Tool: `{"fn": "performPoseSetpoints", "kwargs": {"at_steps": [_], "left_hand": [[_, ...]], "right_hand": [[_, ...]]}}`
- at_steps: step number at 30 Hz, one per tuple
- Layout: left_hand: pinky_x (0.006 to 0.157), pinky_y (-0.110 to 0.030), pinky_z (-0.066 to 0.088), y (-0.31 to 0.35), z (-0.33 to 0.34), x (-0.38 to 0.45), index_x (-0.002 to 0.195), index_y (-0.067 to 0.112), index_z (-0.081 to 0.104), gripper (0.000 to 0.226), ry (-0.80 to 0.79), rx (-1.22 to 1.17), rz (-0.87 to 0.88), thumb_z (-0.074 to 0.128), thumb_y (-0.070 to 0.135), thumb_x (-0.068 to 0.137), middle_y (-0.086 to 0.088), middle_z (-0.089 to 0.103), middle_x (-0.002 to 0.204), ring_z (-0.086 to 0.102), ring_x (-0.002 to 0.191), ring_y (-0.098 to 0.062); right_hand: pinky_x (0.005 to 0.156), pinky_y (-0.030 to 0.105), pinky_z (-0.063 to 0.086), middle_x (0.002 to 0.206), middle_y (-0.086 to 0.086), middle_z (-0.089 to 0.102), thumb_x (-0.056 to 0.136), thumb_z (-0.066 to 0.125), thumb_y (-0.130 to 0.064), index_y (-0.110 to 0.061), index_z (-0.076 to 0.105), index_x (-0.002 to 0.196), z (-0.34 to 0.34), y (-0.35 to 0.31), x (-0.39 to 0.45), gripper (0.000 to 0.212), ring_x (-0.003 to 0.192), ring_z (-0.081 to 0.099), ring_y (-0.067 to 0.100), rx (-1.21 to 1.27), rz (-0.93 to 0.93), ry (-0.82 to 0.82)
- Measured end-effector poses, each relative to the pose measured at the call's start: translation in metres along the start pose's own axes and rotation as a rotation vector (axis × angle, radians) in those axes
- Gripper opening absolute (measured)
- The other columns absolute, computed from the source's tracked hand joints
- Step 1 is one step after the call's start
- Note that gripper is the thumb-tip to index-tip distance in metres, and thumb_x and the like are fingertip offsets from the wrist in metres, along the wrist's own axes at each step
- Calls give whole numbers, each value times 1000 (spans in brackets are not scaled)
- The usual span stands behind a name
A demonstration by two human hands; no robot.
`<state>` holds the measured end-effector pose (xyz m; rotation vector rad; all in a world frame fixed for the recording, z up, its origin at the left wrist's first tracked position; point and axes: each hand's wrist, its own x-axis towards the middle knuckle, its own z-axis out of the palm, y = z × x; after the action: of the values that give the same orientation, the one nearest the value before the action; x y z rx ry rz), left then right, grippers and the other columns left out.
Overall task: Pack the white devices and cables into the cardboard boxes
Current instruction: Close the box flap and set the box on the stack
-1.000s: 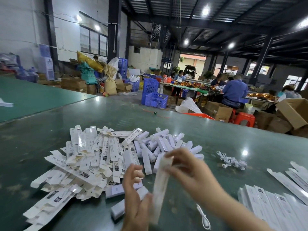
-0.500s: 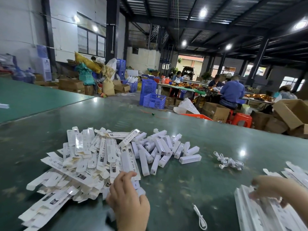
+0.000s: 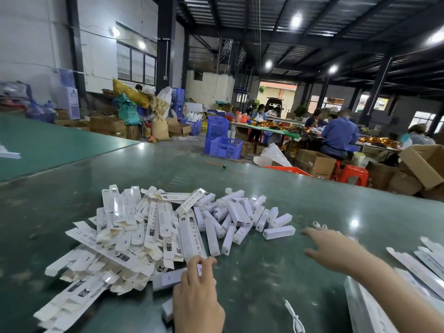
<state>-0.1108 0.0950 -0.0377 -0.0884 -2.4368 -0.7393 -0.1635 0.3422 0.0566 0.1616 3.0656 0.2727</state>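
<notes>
A loose heap of flat, unfolded white cardboard boxes with black printing (image 3: 125, 239) covers the glossy dark-green surface (image 3: 240, 179) toward nine o'clock, its lowest pieces spilling to about seven o'clock. Just beside it, toward twelve o'clock, lies a pile of small white rectangular stick-shaped devices (image 3: 237, 215), jumbled at all angles and touching the edge of the box heap.

At six o'clock the left hand (image 3: 198, 296) rests on the surface with its fingers curled down onto a white flat box (image 3: 167, 280) at the near rim of the heap; how firmly it holds it cannot be told. A single white cable with a small plug (image 3: 294, 317) lies loose on the surface at about five o'clock, apart from both hands.

The right hand (image 3: 334, 251) reaches out at three o'clock with fingers spread and straight, gripping nothing, its fingertips near the outermost device. Just beyond it a bundle of coiled white cables (image 3: 322, 226) shows partly behind the hand. At four o'clock a row of long white packed boxes (image 3: 413, 263) lies side by side along the edge of view.
</notes>
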Motion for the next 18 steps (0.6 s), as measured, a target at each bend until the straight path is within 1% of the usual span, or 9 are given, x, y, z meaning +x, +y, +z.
{"fn": "performPoseSetpoints", "kwargs": {"at_steps": [3,4,6,8,10,12,14,15,18], "left_hand": [[35,-29,37,1,2,0,78,14,72,66,-20,-28,27,70,-14,19,-5,64,78,58,44,-17],[37,-29,37,2,3,0,79,15,73,58,-19,-28,34,66,-8,26,-3,64,77,58,45,-11],[47,-29,42,-1,1,2,83,14,73,42,-24,-10,18,44,13,52,-4,65,77,64,55,-10],[64,-37,44,-4,-1,2,90,9,70,61,-36,27,-43,20,21,57,-7,66,82,67,69,-22],[71,-38,35,-3,-3,2,91,2,68,64,15,14,-133,17,22,58,-13,67,83,67,71,-30],[69,-36,30,1,-6,3,88,-2,68,56,28,-17,-203,26,20,58,-17,67,82,67,70,-35],[71,-38,36,6,-7,3,87,1,67,44,91,-93,-272,50,8,46,-18,64,85,63,74,-39],[71,-43,40,7,-7,4,87,2,65,51,91,-143,-294,57,-1,36,-19,63,86,60,77,-41],[71,-54,43,8,-4,4,86,3,62,57,113,-199,-305,49,3,31,-21,62,90,57,82,-45]], "right_hand": [[104,36,38,145,-4,38,94,48,-31,-31,37,140,-3,-50,1,47,130,41,18,110,-259,-41],[105,36,37,145,-5,38,94,47,-26,-31,39,139,-3,-68,1,46,130,41,18,156,-356,-49],[106,36,35,141,-5,41,93,47,-21,-30,44,137,-3,-103,1,45,128,41,18,269,-526,-67],[106,39,34,139,-1,42,94,46,-25,-31,43,138,0,-136,5,44,126,43,20,365,-594,-102],[107,43,32,142,3,39,97,42,-30,-30,39,141,7,-161,15,43,130,37,24,355,-584,-109],[105,47,33,141,8,39,99,38,-34,-25,42,139,12,-178,24,42,132,32,28,255,-532,-94],[98,46,37,133,12,43,99,37,-36,-15,53,129,16,-188,30,40,126,36,32,169,-461,-61],[93,45,38,127,14,46,98,38,-37,-11,56,122,18,-192,32,40,122,38,33,149,-430,-33],[89,42,40,121,13,48,95,44,-42,-10,51,121,24,-199,39,42,116,44,32,177,-372,75]]}}
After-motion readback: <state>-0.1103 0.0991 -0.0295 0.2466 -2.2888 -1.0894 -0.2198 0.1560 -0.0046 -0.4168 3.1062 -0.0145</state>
